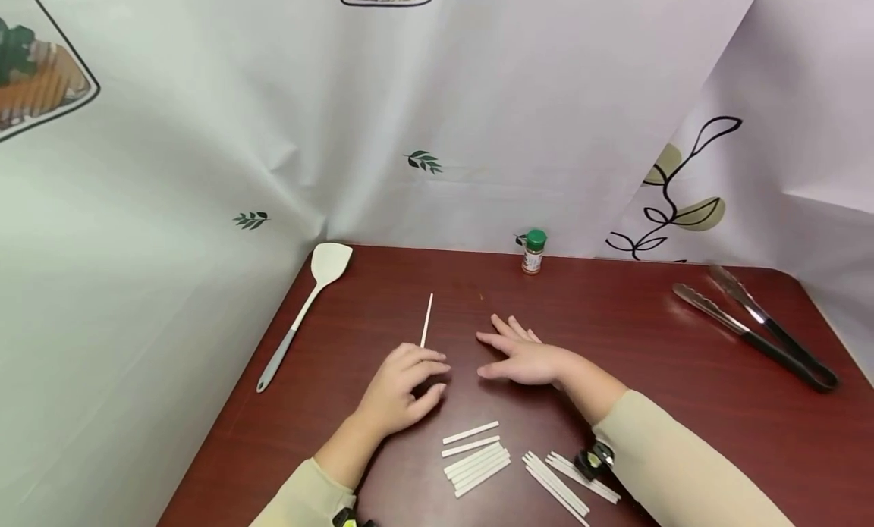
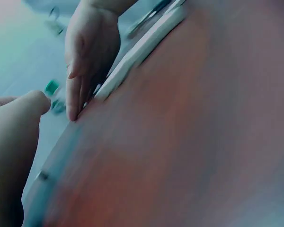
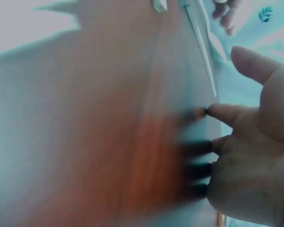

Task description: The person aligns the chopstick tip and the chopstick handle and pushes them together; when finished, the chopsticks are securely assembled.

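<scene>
My left hand (image 1: 403,389) lies low over the table, fingers loosely bent and nothing visible between them. A single thin white stick (image 1: 427,320) reaches away from behind its fingers; whether they touch it I cannot tell. Fingers spread, my right hand (image 1: 524,360) rests palm down on the table to the right, its fingertips at the surface in the right wrist view. Nearer to me, several short white sticks (image 1: 478,470) lie side by side, with two more just beyond them. Longer white sticks (image 1: 556,487) lie in two small bunches by the right sleeve, partly hidden.
A white spatula (image 1: 331,263) with a grey handle lies along the left edge. At the back stands a green-capped spice jar (image 1: 533,252). Metal tongs (image 1: 758,326) with black handles lie far right. A printed white sheet (image 1: 519,133) hangs behind the table (image 1: 614,307).
</scene>
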A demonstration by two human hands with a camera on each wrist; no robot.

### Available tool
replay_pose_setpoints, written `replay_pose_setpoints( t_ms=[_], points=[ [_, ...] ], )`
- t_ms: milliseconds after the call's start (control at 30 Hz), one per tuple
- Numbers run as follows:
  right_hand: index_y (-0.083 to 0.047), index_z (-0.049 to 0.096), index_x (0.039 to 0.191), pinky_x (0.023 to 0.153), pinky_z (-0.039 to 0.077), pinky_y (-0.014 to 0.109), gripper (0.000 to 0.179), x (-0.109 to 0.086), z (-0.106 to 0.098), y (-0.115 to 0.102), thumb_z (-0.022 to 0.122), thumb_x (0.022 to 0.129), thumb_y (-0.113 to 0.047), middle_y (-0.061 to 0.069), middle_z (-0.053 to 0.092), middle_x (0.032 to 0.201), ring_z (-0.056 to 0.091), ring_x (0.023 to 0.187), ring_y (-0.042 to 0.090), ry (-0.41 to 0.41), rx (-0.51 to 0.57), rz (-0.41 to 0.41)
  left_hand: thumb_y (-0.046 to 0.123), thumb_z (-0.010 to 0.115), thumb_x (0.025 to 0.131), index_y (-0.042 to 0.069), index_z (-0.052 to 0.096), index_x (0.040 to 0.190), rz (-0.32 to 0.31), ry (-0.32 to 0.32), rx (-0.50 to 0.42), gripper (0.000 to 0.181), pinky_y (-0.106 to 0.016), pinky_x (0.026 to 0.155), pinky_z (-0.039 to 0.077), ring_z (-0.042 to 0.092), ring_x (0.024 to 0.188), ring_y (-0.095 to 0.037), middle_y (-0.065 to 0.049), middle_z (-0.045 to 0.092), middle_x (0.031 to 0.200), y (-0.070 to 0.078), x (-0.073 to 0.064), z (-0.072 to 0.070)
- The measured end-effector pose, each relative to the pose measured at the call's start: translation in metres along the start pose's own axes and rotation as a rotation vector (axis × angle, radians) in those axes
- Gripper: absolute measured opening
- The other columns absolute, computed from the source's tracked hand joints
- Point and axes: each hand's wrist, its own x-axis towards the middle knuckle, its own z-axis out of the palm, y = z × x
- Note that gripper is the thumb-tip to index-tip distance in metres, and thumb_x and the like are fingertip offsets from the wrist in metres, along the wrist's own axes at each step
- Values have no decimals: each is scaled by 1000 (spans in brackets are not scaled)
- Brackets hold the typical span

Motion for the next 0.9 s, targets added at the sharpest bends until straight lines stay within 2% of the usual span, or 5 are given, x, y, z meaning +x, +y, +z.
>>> replay_pose_setpoints(
  t_ms=[267, 467, 567, 667, 900],
  points=[
    [-21, 71, 140, 123, 1, 69, 42, -80, 20, 24, 70, 102, -40, 14, 32, 172, 3, 162, 45, 149, 269, -33, 23, 81, 90, 17, 77, 112, -45, -132, -19, 23, -27, 86, 54, 67, 92, -7, 9, 71, 103, 48, -1, 25],
    [-6, 76, 128, 114, 35, 20, 33, -121, 47, 43, 48, 114, -17, 13, 72, 134, 58, 138, 23, 525, 512, -114, 29, 82, 88, 20, 79, 104, -112, -134, 46, 18, -30, 80, 51, 64, 87, -7, 11, 68, 97, 67, 0, 33],
    [2, 78, 113, 95, 47, 14, 28, -133, 61, 47, 51, 109, 2, 13, 79, 106, 72, 107, 11, 735, 447, -261, 31, 83, 85, 22, 80, 101, -156, -139, 67, 18, -31, 77, 49, 61, 84, -7, 12, 66, 95, 71, -3, 34],
    [-9, 82, 103, 92, 46, 13, 22, -140, 70, 51, 72, 94, 9, 2, 77, 101, 69, 100, 7, 850, 227, -351, 33, 85, 83, 25, 81, 99, -170, -144, 66, 18, -29, 74, 45, 59, 82, -6, 14, 65, 92, 73, -5, 34],
    [-33, 82, 92, 100, 38, 15, 33, -140, 77, 57, 99, 71, -14, -5, 73, 114, 58, 111, 17, 788, -71, -397, 36, 91, 80, 30, 82, 93, -102, -97, 35, 17, -21, 71, 38, 53, 78, -1, 19, 61, 89, 71, -6, 37]
  ],
)
